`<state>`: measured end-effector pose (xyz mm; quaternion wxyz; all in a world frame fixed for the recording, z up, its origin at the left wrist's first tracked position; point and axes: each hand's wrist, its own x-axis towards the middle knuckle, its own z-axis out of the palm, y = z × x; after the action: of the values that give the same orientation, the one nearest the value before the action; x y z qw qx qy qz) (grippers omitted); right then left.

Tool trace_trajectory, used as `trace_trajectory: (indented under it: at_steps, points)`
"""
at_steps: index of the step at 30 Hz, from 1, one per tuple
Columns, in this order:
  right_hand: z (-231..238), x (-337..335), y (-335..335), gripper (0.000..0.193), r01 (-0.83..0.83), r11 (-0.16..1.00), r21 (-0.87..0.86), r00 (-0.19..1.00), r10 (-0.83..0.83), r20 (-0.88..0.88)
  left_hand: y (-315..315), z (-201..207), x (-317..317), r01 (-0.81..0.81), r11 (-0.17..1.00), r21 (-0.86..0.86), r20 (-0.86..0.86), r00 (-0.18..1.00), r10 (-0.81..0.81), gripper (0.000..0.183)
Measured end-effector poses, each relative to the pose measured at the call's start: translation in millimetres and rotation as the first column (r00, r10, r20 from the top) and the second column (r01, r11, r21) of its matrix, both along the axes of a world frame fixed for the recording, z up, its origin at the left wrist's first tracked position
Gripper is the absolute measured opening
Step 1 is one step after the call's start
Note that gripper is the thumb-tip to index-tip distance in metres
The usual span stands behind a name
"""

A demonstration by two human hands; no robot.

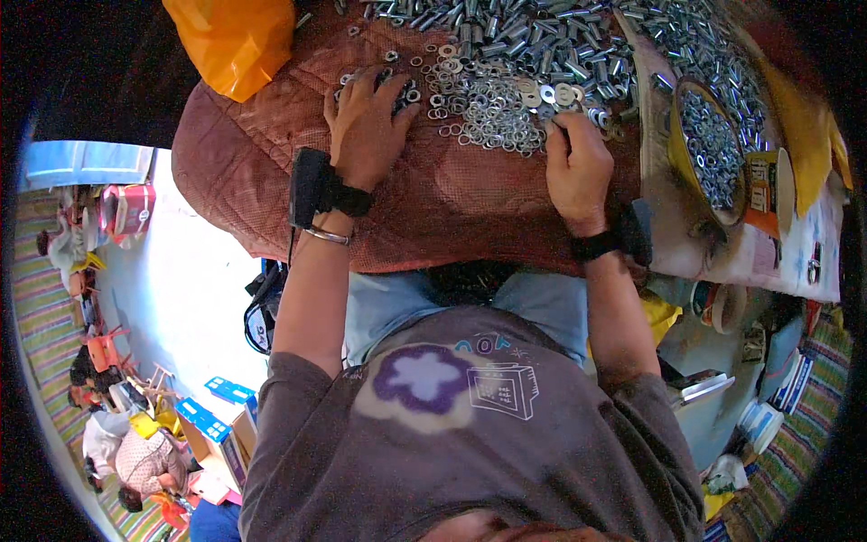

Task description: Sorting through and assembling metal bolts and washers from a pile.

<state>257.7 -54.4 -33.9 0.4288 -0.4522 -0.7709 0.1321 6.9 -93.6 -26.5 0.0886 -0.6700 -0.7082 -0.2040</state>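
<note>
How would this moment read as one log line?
left hand: spread over silvery metal rings; right hand: at main ring heap, grip unclear; beyond: shiny metal tubes; underneath: reddish-brown quilted cloth

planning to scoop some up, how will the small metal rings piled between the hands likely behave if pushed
The small metal rings would probably scatter and slide over one another, since they lie loose and overlapping. Being flat, they seem likelier to slide than roll. The quilted reddish-brown cloth beneath looks textured, so it may catch some edges.
</note>
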Motion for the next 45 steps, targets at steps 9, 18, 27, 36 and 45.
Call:
trace_trajectory:
  at_steps: [9,18,27,36,45]
  points:
    - [-2,0,2,0.011,0.026,0.999,0.027,1.0,-0.026,0.017,7,10,11,-0.001,0.993,0.121,0.066,0.998,-0.007,0.029]
    - [1,-1,3,0.009,-0.027,0.998,0.053,0.997,0.031,-0.074,66,10,11,0.051,0.967,0.25,0.124,0.989,-0.084,0.021]
    - [6,-2,0,0.009,0.041,0.999,0.001,0.999,-0.041,-0.027,126,-6,8,-0.028,0.996,0.08,-0.107,0.994,0.037,0.026]
    - [5,0,-1,0.01,0.016,1.0,-0.02,0.999,-0.017,-0.037,143,3,18,0.047,0.997,0.064,-0.185,0.982,-0.035,0.029]
    - [4,0,0,0.013,0.001,1.0,0.013,0.999,-0.001,-0.038,168,-36,13,-0.094,0.992,0.084,-0.357,0.927,0.118,0.016]
